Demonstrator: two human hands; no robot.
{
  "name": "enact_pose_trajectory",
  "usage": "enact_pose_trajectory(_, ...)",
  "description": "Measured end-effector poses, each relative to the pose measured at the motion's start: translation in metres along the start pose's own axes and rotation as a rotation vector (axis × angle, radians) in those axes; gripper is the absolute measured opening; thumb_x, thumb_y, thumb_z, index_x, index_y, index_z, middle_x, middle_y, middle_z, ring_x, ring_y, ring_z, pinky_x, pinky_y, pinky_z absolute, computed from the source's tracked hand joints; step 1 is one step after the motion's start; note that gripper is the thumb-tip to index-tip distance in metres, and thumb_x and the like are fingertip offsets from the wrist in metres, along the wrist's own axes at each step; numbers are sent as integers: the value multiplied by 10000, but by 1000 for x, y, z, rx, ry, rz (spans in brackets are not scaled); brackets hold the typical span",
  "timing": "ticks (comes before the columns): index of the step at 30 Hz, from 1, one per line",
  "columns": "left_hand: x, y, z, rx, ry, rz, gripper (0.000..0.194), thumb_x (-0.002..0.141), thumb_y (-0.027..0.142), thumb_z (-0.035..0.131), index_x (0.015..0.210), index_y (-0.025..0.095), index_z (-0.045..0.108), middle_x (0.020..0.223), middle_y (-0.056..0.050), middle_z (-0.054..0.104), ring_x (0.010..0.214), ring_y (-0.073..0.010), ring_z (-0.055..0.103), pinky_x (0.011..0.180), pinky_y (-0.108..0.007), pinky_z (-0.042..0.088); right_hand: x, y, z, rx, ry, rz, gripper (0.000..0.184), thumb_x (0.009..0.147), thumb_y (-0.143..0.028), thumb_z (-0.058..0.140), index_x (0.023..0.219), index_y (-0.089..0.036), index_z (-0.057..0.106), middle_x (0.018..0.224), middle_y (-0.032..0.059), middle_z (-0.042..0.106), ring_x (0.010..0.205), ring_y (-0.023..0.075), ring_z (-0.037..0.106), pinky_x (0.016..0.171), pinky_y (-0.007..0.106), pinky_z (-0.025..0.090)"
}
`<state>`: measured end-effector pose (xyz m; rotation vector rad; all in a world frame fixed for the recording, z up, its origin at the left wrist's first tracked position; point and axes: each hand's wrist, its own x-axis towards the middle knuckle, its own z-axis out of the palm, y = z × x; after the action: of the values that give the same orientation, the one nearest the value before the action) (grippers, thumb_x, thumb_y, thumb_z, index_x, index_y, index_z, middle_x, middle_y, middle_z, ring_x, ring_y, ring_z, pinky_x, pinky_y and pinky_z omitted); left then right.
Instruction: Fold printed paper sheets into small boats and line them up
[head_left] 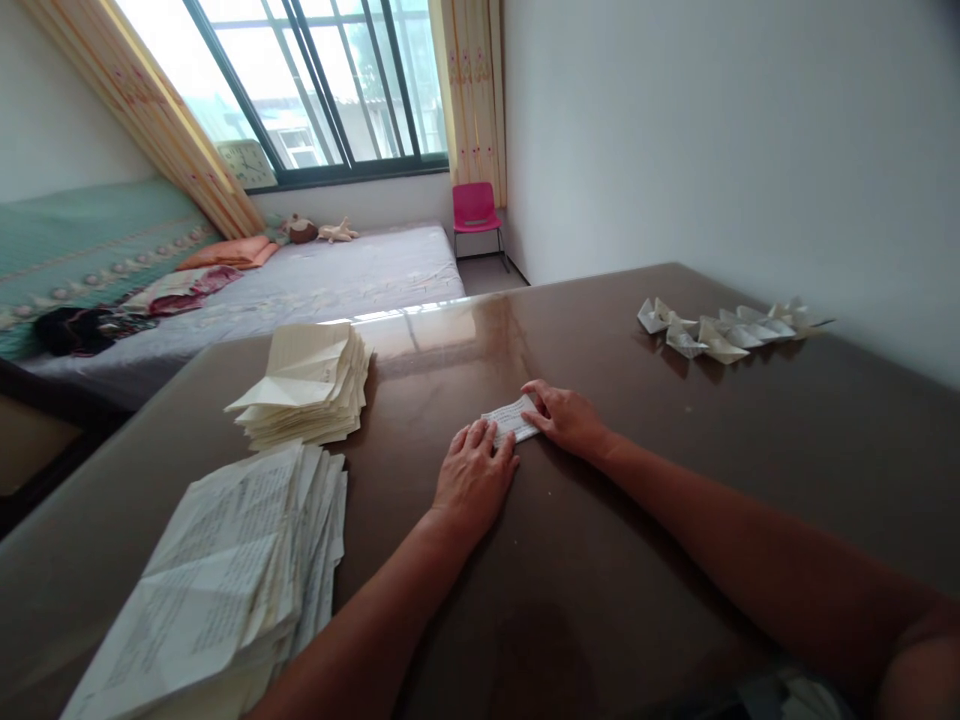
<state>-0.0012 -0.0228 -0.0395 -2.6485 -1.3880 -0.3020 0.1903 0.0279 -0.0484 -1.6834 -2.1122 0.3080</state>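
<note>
A small folded strip of printed paper (511,418) lies flat on the brown table (600,560). My left hand (474,475) rests palm down on its near left end, fingers stretched flat over it. On the strip's right end my right hand (568,416) presses down with its fingers flat and close together. Both hands touch the paper and pin it against the tabletop.
A stack of folded sheets (307,385) sits left of the hands, and a bigger pile of printed pages (225,580) lies at the near left edge. Several folded paper boats (720,330) line the far right by the wall. Beyond the table stand a bed (315,280) and a pink chair (475,210).
</note>
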Motion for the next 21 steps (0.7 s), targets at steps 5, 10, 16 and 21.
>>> enact_pose_trajectory(5, 3, -1, -2, 6, -27, 28, 365, 930, 356, 460, 1231, 188, 580, 1272, -136, 587, 1221, -277, 499, 1058, -449, 366, 0, 0, -1, -23, 4, -22, 353, 874, -347, 557, 1200, -214, 527, 869, 20, 661, 732, 152, 603, 634, 242, 389)
enact_pose_trajectory(10, 3, 0, 0, 16, -13, 25, 354, 931, 331, 462, 1233, 184, 574, 1257, -145, 593, 1200, -271, 509, 1053, -462, 362, -7, -7, -10, -159, 155, -204, 329, 915, -285, 508, 1227, -194, 553, 1162, 109, 570, 1030, 209, 529, 856, 306, 429)
enact_pose_trajectory(16, 2, 2, 2, 72, -9, 27, 334, 942, 306, 427, 1178, 154, 610, 1254, -150, 595, 1176, -274, 518, 1048, -455, 347, -31, -35, -16, -372, -66, -526, 271, 917, -191, 477, 1138, -138, 626, 1059, 126, 631, 1018, 244, 522, 853, 356, 437)
enact_pose_trajectory(21, 1, 7, -1, 115, -28, 11, 331, 937, 280, 434, 1188, 151, 607, 1212, -152, 615, 1133, -277, 540, 1044, -478, 338, -47, -41, -12, -490, -119, -490, 344, 917, -159, 443, 1219, -66, 579, 1239, 184, 594, 1121, 281, 529, 879, 398, 448)
